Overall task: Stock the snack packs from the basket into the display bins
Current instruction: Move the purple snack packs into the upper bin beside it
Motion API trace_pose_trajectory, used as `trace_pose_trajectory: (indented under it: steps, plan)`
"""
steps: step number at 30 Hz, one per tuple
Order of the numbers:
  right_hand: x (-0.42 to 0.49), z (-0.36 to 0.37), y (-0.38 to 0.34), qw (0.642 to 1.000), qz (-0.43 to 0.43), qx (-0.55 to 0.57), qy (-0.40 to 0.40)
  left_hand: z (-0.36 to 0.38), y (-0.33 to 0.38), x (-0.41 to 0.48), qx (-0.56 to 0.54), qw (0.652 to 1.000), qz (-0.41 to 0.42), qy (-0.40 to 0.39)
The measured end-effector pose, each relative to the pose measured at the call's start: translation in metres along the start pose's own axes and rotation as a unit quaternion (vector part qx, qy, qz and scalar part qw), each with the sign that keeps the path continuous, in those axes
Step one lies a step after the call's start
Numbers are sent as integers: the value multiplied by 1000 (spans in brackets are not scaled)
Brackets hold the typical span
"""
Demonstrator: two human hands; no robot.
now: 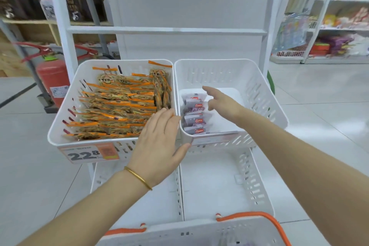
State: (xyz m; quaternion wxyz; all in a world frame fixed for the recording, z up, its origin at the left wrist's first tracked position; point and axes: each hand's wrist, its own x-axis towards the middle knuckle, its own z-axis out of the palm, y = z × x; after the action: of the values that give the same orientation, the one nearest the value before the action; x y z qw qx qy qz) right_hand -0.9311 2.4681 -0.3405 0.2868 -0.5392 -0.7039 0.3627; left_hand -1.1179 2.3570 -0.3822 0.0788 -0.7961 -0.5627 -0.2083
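While shop shelving (339, 28) lines the tiled floor (329, 94), purple snack packs (194, 115) sit in the right bin (257, 94), just beside the open, empty right hand (221, 102); left hand (159, 146), flat and empty, rests on that bin's near-left corner.

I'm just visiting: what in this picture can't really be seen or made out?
- Basket, head view: the bottom edge cuts it off, so its contents are mostly hidden.
- Price tag: small print too blurred; only the large 22.8 reads.
- Purple snack packs: label text too small.
- Background shelves: blurred goods.
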Motion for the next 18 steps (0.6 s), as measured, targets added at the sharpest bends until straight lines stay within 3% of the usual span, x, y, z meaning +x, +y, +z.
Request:
trace_pose_trajectory:
  steps: [6,9,11,13,16,18]
  plan:
    - [-127,-7,-7,992,-81,53,77,-23,26,-62,-59,997,47,-15]
    - [-209,10,16,990,-65,107,58,-16,48,-108,-90,989,40,-107]
    - [-255,31,49,992,-1,120,34,-7,63,-134,-84,978,57,-183]
    - [-288,54,93,994,81,66,21,6,75,-155,-66,966,76,-239]
    - [-310,81,155,976,184,-110,-35,19,86,-173,-63,954,83,-282]
    - [-314,94,177,953,199,-212,-86,24,90,-179,-51,949,88,-298]
